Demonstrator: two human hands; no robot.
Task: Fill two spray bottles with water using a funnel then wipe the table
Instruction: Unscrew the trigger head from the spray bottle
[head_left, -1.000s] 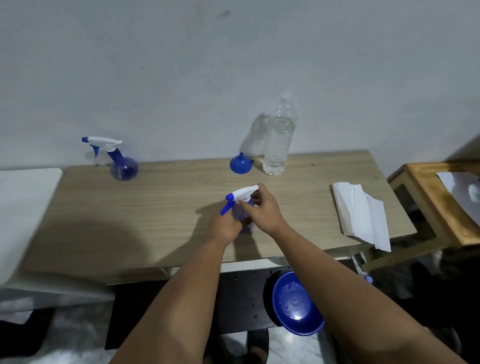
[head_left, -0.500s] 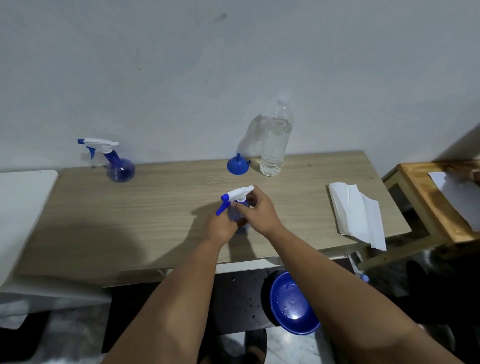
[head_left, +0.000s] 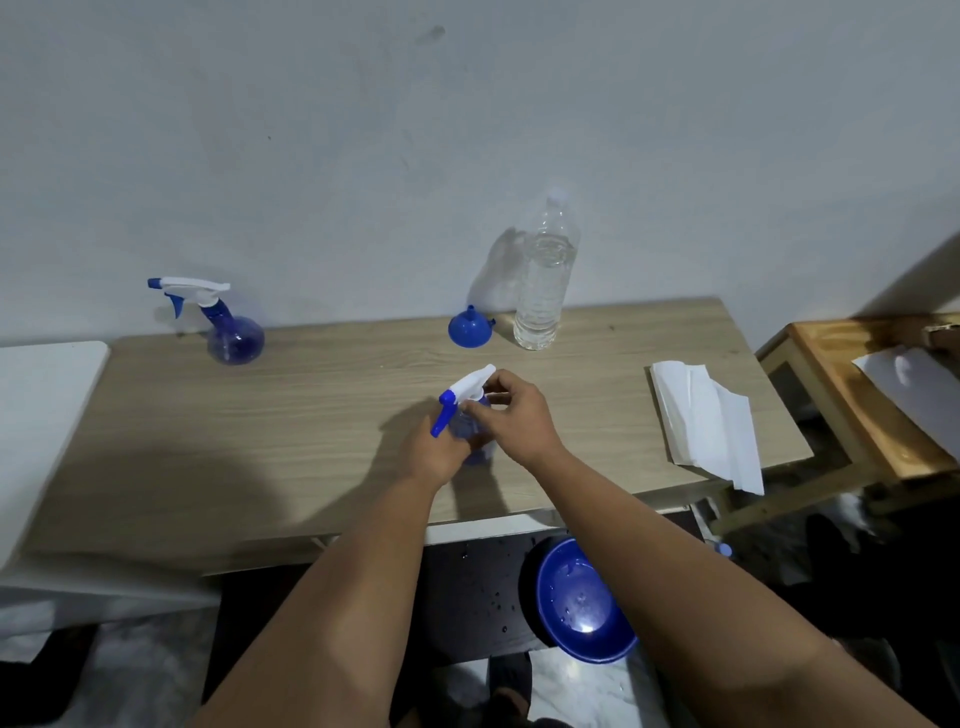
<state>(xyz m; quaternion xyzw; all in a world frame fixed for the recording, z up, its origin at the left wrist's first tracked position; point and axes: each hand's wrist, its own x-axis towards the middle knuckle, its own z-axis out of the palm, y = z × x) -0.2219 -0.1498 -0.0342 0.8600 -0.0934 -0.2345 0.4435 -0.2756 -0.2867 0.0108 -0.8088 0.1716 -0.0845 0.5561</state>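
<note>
A blue spray bottle (head_left: 474, 444) stands at the middle of the wooden table (head_left: 322, 415). My left hand (head_left: 434, 452) grips its round body from the left. My right hand (head_left: 511, 413) pinches its white and blue trigger head (head_left: 465, 389) at the neck. A second blue spray bottle (head_left: 228, 330) with its trigger head on stands at the back left by the wall. A blue funnel (head_left: 470, 328) lies mouth down at the back, beside a clear water bottle (head_left: 545, 280) that is mostly full.
Folded white paper towels (head_left: 706, 421) lie on the table's right end, overhanging the front edge. A blue basin (head_left: 576, 605) sits on the floor under the table's front. A wooden stool (head_left: 872, 395) with paper on it stands to the right, a white surface (head_left: 36, 415) to the left.
My right hand's fingers have shifted around the trigger head, which now points slightly more to the lower left. The bottle stays in place on the table.
</note>
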